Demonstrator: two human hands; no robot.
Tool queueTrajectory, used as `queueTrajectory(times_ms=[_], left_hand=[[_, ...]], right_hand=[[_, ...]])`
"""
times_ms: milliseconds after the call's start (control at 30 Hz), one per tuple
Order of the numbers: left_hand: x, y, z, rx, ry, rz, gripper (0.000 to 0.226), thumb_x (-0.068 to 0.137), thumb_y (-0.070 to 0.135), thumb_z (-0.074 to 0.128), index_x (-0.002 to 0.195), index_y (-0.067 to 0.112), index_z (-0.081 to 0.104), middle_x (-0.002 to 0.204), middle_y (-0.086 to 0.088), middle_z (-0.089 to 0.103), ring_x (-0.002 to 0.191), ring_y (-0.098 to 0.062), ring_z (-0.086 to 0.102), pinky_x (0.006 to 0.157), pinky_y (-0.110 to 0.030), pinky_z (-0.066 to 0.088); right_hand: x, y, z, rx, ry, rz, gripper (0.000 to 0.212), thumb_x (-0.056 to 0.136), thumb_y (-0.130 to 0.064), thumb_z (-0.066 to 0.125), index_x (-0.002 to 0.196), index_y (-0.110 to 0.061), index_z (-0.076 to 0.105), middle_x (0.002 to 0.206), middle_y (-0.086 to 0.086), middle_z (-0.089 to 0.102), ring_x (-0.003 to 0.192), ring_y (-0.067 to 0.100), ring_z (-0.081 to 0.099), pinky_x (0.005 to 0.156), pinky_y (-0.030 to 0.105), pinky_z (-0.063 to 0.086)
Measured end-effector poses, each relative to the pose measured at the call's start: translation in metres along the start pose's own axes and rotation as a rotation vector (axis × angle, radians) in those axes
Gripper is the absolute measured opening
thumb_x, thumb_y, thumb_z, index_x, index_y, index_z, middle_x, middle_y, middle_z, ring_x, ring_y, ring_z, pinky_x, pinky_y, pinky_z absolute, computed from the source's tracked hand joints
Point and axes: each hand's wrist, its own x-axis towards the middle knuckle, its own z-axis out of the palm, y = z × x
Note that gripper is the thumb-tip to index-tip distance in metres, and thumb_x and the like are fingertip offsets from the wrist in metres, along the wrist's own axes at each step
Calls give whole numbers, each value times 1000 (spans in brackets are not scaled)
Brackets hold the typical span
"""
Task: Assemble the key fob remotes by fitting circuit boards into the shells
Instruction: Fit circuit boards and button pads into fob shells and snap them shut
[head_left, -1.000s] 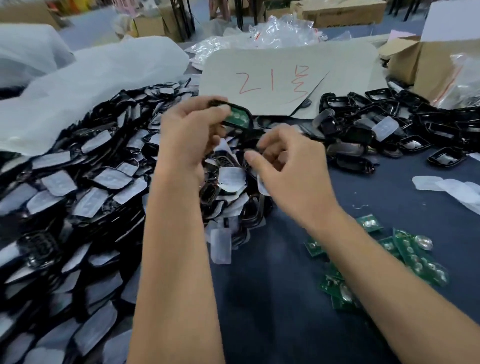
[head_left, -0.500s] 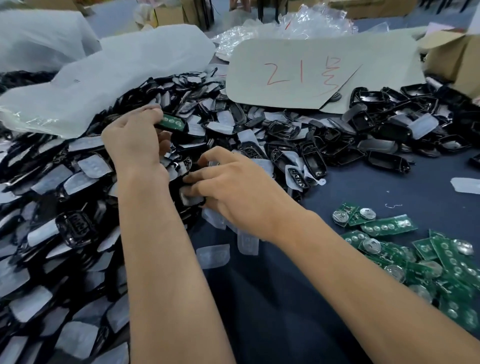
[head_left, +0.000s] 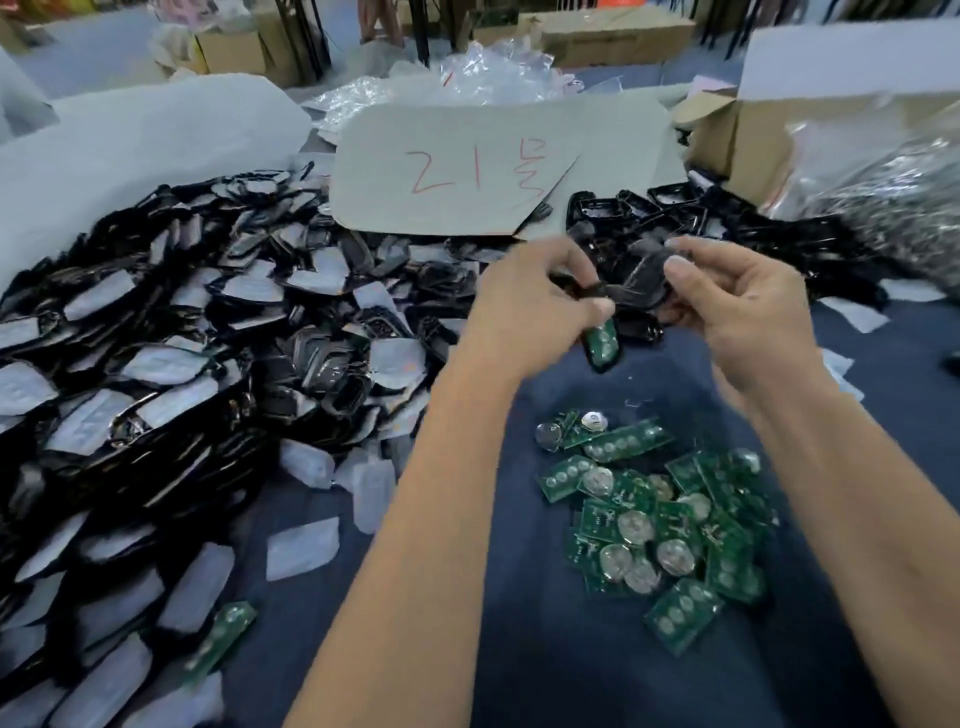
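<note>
Spreading across the left of the table (head_left: 519, 675) lies a large heap of black shells (head_left: 208, 338), apparently awaiting boards. At centre, the left hand (head_left: 524, 306) grips a shell with a green board (head_left: 602, 340) seated in it; the right hand (head_left: 737, 306) pinches a second black shell piece (head_left: 641, 283). Right of centre, a pile of loose boards (head_left: 660, 525) remains, so much work is left.

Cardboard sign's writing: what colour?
Red, on the grey cardboard sign, clearest in the head view.
</note>
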Motion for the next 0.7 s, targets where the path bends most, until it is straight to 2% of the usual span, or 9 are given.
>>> queueTrajectory(times_ms=[67, 133, 233, 300, 367, 433, 500, 567, 700], left_hand=[[0, -7, 31, 108, -60, 12, 16, 83, 26, 84, 93, 26, 72, 72, 12, 63, 64, -4, 58, 62, -25, 44], [0, -16, 45, 162, -58, -1, 17, 86, 28, 83, 101, 25, 77, 80, 10, 66, 74, -7, 62, 72, -25, 49], [4, -23, 44, 170, 131, 70, 16, 92, 29, 76, 107, 26, 77, 87, 9, 71, 79, -9, 64, 78, -26, 50], [7, -23, 40, 67, 181, 101, 10, 97, 32, 68, 101, 27, 76, 81, 10, 71, 74, -10, 66, 74, -29, 55], [7, -23, 40, -110, 78, 70, 9, 98, 30, 67, 97, 25, 76, 76, 4, 73, 64, -14, 70, 64, -33, 61], [5, -24, 42, -252, 9, 10, 5, 97, 20, 71, 98, 20, 76, 78, -2, 75, 61, -18, 71, 64, -37, 63], [4, -25, 43, -370, -20, -49, 8, 95, 10, 73, 99, 16, 77, 78, -5, 76, 62, -18, 71, 64, -31, 62], [4, -23, 43, -459, -27, -81, 11, 95, 5, 72, 93, 14, 78, 78, -7, 76, 64, -15, 70, 63, -26, 60], [5, -15, 48, -620, 66, -141, 12, 94, -1, 71, 86, 7, 74, 78, -9, 70, 65, -12, 70, 66, -24, 61]], right_hand=[[4, 10, -14, 18, 14, 17, 10, 96, -11, 72, 100, -20, 72, 75, -9, 75, 73, 9, 70, 78, 29, 61], [5, 15, -18, 49, -58, 56, 13, 98, -8, 68, 101, -20, 74, 81, -5, 78, 77, 10, 71, 81, 32, 61], [2, 14, -18, -27, -200, 13, 24, 101, -9, 63, 106, -24, 81, 103, 2, 80, 97, 17, 73, 93, 37, 58], [-1, 13, -16, -135, -295, -50, 26, 103, -9, 61, 113, -24, 80, 108, -2, 80, 105, 14, 74, 94, 28, 56], [-2, 13, -16, -246, -392, -97, 25, 103, -8, 61, 120, -17, 77, 110, -6, 79, 107, 12, 73, 93, 23, 55], [-1, 13, -17, -259, -433, -88, 21, 102, -9, 63, 120, -14, 73, 97, -5, 79, 94, 10, 73, 85, 22, 56], [-1, 14, -17, -205, -426, -35, 14, 101, -12, 66, 115, -14, 64, 80, 5, 74, 75, 14, 66, 70, 25, 52], [-1, 15, -15, -161, -366, -23, 13, 100, -14, 68, 110, -16, 59, 77, 13, 72, 69, 17, 61, 65, 28, 50], [0, 14, -10, 157, -138, 71, 6, 100, -15, 67, 101, -18, 63, 78, 1, 74, 78, 17, 70, 73, 35, 59]])
